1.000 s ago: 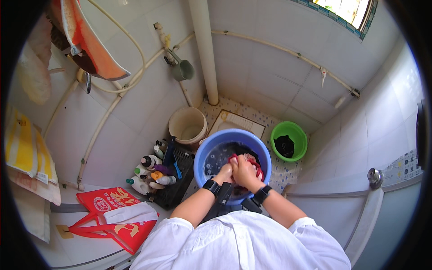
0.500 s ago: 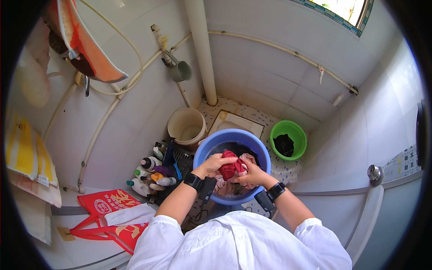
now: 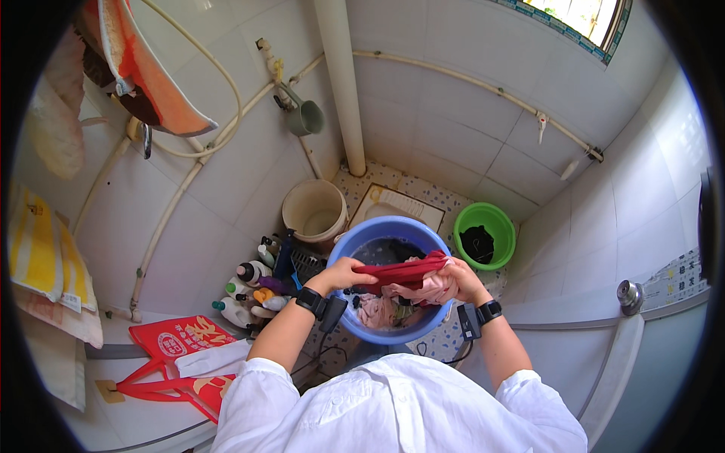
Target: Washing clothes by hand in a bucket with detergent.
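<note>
Over the blue basin (image 3: 390, 223), a red cloth garment (image 3: 400, 273) is stretched sideways between my two hands. My left hand (image 3: 343, 275) is closed on its left end. My right hand (image 3: 465, 279) grips the other end, where pale pink fabric (image 3: 427, 291) bunches and hangs against the fingers. Below, more pink cloth (image 3: 374, 311) lies in the basin, with dark wet cloth and greyish, sudsy water behind it. Whether the red and pink fabrics are one garment I cannot tell.
A green basin (image 3: 507, 260) with black cloth stands at the right. Behind the blue basin are a whitish bucket (image 3: 341, 198) and a squat toilet (image 3: 423, 211). Several bottles (image 3: 249, 272) crowd the left, near a red bag (image 3: 170, 340). A dipper (image 3: 306, 118) hangs from the wall pipe.
My hands have moved apart, and the bunched red garment is now pulled out long between them. Pink fabric has come up with my right hand.
</note>
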Motion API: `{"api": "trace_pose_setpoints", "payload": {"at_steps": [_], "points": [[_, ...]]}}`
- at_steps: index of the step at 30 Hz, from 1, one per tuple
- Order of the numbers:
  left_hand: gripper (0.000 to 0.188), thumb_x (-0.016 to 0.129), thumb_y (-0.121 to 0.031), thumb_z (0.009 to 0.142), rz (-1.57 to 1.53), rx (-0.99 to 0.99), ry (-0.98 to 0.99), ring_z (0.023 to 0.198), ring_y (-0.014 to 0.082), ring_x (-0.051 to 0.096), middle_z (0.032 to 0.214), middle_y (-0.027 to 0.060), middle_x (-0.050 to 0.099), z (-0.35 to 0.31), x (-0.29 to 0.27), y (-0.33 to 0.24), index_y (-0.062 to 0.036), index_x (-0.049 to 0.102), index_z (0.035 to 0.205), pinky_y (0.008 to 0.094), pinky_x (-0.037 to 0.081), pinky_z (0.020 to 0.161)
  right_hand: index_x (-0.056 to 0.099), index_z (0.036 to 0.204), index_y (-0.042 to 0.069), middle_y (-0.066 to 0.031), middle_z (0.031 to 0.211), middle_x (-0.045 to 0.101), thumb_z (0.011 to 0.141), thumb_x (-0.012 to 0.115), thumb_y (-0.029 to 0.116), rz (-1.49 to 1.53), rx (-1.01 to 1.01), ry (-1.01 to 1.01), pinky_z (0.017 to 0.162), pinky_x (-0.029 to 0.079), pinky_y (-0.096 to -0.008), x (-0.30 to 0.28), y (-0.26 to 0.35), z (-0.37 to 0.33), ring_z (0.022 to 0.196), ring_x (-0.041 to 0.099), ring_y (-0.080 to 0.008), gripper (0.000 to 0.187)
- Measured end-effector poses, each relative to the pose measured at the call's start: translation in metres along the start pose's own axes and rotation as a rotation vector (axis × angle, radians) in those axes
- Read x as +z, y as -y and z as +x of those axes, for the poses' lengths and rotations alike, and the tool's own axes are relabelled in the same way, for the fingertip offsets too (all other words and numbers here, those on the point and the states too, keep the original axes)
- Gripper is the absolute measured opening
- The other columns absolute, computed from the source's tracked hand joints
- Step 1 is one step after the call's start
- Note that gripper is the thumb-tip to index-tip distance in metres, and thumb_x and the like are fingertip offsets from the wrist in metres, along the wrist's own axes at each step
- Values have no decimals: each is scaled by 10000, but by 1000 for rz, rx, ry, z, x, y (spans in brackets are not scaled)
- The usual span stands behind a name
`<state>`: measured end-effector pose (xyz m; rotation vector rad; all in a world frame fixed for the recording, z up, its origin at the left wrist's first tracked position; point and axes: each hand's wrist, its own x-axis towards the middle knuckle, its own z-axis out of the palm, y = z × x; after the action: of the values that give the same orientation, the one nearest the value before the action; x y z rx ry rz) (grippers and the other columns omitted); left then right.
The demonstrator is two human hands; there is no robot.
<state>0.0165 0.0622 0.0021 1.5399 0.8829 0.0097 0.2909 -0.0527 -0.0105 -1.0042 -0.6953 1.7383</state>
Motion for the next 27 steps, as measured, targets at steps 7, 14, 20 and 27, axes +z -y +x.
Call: {"api": "trace_pose_setpoints", "payload": {"at_steps": [7,14,20,27], "points": [[355,423,-365,872,-1180,-45,13,770,145,592,950,37,607,14,40,-9,-90,534,1067,286,491,597,508,1022,41,-94,936,587,839,454,113,258,-34,-132,721,476,-317,30,-2,17,829,575,-194,204],[331,465,-383,847,-1210,-154,-272,686,223,547,794,81,571,62,86,15,-67,555,807,349,460,573,455,810,-6,-261,719,552,775,519,206,-1083,-424,-447,591,443,-429,97,-31,34,704,554,-400,224],[388,388,-358,869,-1012,-270,-312,352,161,413,547,76,471,54,99,2,-17,516,735,276,266,280,418,839,-16,-272,668,538,821,474,187,-1129,-418,-518,554,431,-462,66,-42,49,643,535,-436,212],[313,443,-343,855,-1038,-337,-365,383,149,423,625,66,522,42,90,10,-49,537,800,294,305,312,444,817,-21,-256,720,528,790,483,157,-1060,-397,-491,602,418,-438,83,-54,41,705,510,-422,184]]}}
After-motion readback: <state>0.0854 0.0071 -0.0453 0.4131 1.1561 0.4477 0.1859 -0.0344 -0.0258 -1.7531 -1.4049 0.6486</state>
